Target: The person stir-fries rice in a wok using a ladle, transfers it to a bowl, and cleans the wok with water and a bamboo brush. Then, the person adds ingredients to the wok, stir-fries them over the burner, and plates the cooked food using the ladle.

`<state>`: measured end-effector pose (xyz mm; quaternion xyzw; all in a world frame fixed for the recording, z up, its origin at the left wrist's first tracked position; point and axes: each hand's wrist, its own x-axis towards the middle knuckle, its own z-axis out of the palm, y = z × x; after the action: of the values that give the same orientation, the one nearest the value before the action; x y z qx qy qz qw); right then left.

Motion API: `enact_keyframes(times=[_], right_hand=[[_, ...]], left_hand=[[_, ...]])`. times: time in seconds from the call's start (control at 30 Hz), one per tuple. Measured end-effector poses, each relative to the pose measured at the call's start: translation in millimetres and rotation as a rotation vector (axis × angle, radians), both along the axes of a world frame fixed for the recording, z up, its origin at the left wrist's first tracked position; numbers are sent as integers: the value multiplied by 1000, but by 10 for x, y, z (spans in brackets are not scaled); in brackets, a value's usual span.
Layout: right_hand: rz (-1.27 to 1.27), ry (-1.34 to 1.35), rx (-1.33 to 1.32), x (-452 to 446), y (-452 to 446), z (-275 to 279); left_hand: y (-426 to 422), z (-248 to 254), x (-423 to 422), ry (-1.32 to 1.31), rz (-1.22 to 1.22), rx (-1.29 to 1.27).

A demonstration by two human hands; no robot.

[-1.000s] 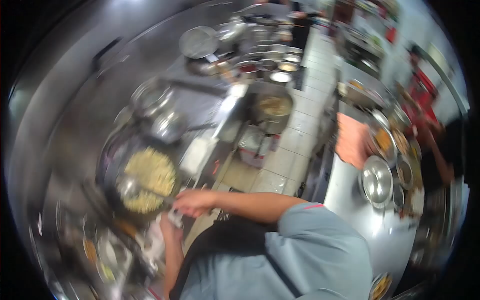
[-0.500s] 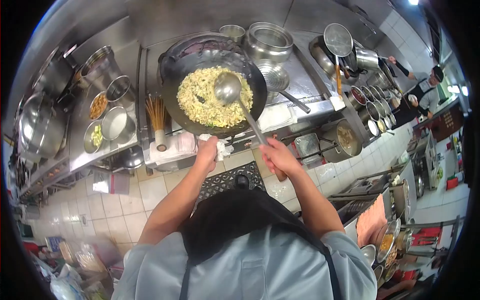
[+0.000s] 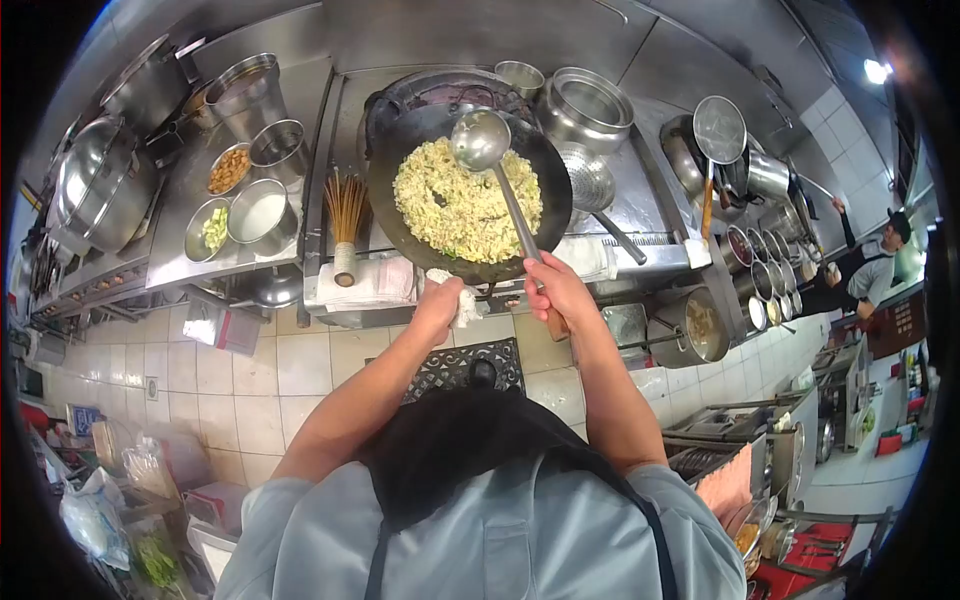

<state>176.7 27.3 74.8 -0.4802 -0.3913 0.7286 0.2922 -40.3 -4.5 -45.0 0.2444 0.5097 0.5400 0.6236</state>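
A dark wok [image 3: 388,222] sits on the burner, holding loose yellow-white fried rice [image 3: 440,215] with bits of green. My left hand [image 3: 436,308] is closed on a crumpled white cloth [image 3: 467,308] at the wok's near edge; the handle beneath, if gripped, is hidden. In my right hand [image 3: 560,292] is the long handle of a steel ladle [image 3: 481,138]. Its bowl is over the far part of the rice; whether it touches the rice I cannot tell.
A bamboo brush [image 3: 345,225] stands left of the wok, by a folded towel [image 3: 375,283]. Rightward lies a perforated skimmer [image 3: 585,178], with a steel pot [image 3: 592,110] behind. Ingredient bowls [image 3: 207,230] fill the left counter. Another person [image 3: 875,265] stands far right.
The ladle bowl has moved from the middle of the rice toward the wok's far side. My left hand stays at the near edge. The whole view has shifted slightly.
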Motion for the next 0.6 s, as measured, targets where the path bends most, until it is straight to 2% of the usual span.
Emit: enact_keyframes(times=[0.03, 0.07, 0.2, 0.3, 0.33, 0.43, 0.47, 0.5, 0.53, 0.57, 0.6], right_hand=[[-4, 138, -98, 19, 11, -6], [-4, 144, -163, 12, 62, -115], [90, -403, 259, -205, 190, 33], [47, -46, 127, -235, 305, 178], [18, 136, -49, -256, 289, 231], [55, 14, -64, -369, 446, -104], [140, -235, 159, -369, 403, -143], [149, -209, 175, -360, 297, -61], [159, -185, 186, -336, 156, 72], [169, -161, 195, -301, 7, 210], [125, 16, 34, -244, -140, 346]], left_hand=[[10, -30, 2, -19, 13, 21], [21, -59, 18, -37, 25, 41], [29, -68, 49, 9, 48, 83], [7, -80, 1, 20, -5, 43], [-10, -100, -3, 47, -4, 34], [7, -171, -33, 112, -2, -2], [40, -197, -35, 113, 2, -23], [58, -253, -27, 110, 8, -48], [55, -368, 12, 195, 72, 98], [52, -338, 18, 162, 73, 98], [40, -258, 23, 128, 73, 97]])
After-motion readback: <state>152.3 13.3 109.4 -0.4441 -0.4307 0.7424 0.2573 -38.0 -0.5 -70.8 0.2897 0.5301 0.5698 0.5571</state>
